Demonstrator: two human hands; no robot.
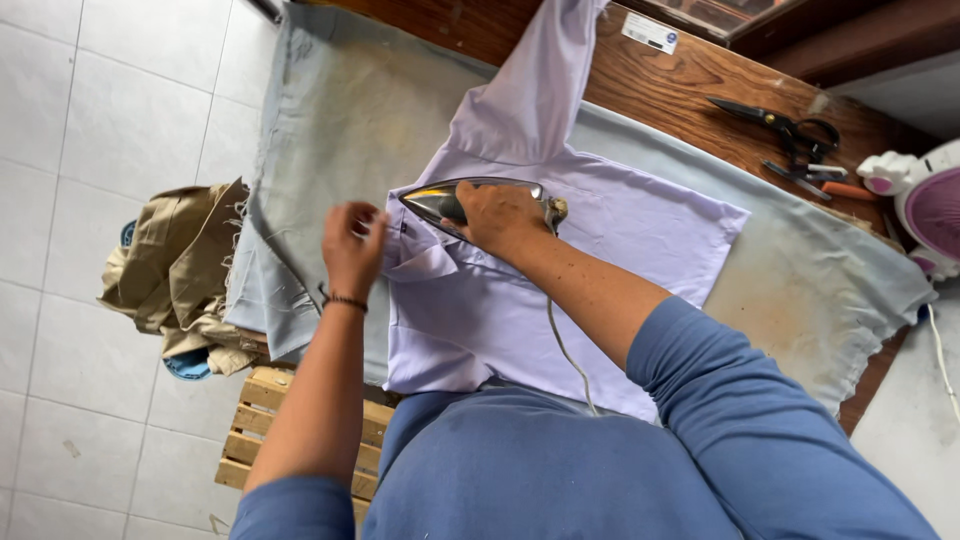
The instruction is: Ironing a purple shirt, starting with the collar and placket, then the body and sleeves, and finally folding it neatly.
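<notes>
My right hand [497,215] is closed around the handle of a metal clothes iron [455,197], grip clamped on it, and the iron sits flat on a pale lilac shirt [600,225] with its pointed nose aimed toward my left hand. That left hand [352,247] hovers just beside the iron's tip, over the shirt's collar edge; its fingers are curled inward, and they look pinched on a bit of the fabric, though I cannot tell for certain from this angle. A dark beaded bracelet [345,301] circles the left wrist.

The shirt lies spread on a grey-blue cloth [340,120] that covers a wooden bench [690,80], one sleeve running up toward the far edge. The iron's cord [565,350] trails from the iron's rear back across the shirt toward my body.

Well apart from the shirt, on the bare wood at the far right, lie black scissors [785,125]. Just beyond them, at the frame's right edge, stands a small white and pink fan [925,205].

To my left, beside the bench, a heap of khaki cloth [175,265] is piled above the white tiled floor [90,120], and a slatted wooden crate [260,430] stands below the bench edge.
</notes>
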